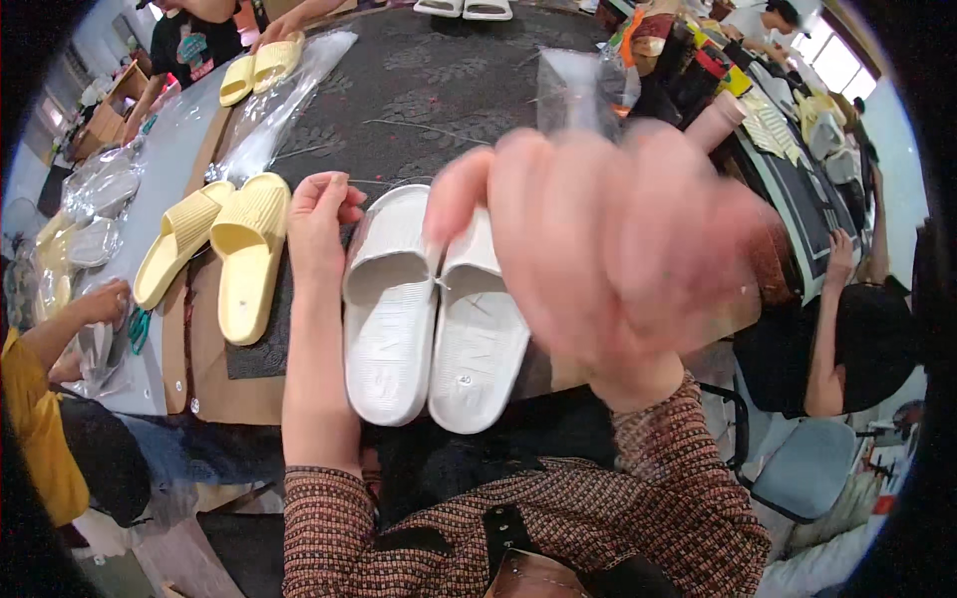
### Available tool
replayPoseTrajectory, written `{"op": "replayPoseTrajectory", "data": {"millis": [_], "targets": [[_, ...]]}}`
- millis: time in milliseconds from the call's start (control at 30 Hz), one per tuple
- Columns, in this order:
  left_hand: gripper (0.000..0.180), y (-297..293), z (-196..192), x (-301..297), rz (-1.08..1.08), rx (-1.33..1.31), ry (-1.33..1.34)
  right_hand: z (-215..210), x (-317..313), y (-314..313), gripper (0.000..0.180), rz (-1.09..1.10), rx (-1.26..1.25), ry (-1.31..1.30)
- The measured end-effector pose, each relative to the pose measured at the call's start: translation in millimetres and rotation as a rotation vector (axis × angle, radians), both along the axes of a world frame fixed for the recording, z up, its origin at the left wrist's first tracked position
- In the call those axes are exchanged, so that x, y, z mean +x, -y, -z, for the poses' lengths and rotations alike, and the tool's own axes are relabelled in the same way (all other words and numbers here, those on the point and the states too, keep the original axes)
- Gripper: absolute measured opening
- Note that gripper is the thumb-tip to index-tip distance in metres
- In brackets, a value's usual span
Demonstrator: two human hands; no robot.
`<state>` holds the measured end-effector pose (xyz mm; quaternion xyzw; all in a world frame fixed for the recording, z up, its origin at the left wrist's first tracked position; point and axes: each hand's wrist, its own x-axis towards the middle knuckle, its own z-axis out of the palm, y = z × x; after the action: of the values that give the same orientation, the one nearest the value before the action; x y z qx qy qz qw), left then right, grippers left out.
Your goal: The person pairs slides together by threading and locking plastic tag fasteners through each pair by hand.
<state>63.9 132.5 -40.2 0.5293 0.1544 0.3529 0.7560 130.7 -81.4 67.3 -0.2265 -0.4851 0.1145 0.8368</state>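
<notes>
A pair of white slide slippers (387,329) lies in front of me, toes pointing away. A thin tie (440,283) joins their straps where the inner edges meet. Beside the left slipper's toe, my left hand (322,211) is closed in a pinch; anything between its fingertips is too small to make out. My right hand (608,239) is raised close to the camera over the right slipper, covering part of its strap. Motion blurs its curled fingers, so whether they hold something cannot be told.
Yellow slides (244,289) lie to my left, with another yellow pair (261,68) and clear plastic bags (289,100) farther off. A dark patterned mat (419,90) covers the table. Co-workers sit on both sides; a grey chair (805,466) stands at right.
</notes>
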Motion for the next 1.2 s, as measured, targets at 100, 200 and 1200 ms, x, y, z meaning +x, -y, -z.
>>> {"op": "replayPoseTrajectory", "data": {"millis": [100, 200, 1200], "targets": [[0.008, -3.5, -2.6, -11.1, -0.060, 0.102, -0.131, -7.2, -3.9, 19.8, 0.016, 0.088, -0.031, 0.060], [0.009, -3.4, -2.8, -1.3, -0.035, 0.073, -0.135, -16.5, -3.7, 50.0, 0.016, 0.237, -0.081, 0.123], [0.007, -3.5, -1.3, 1.9, -0.013, 0.084, -0.092, -32.5, -45.4, 108.9, 0.013, 0.857, -0.288, 0.456]]}}
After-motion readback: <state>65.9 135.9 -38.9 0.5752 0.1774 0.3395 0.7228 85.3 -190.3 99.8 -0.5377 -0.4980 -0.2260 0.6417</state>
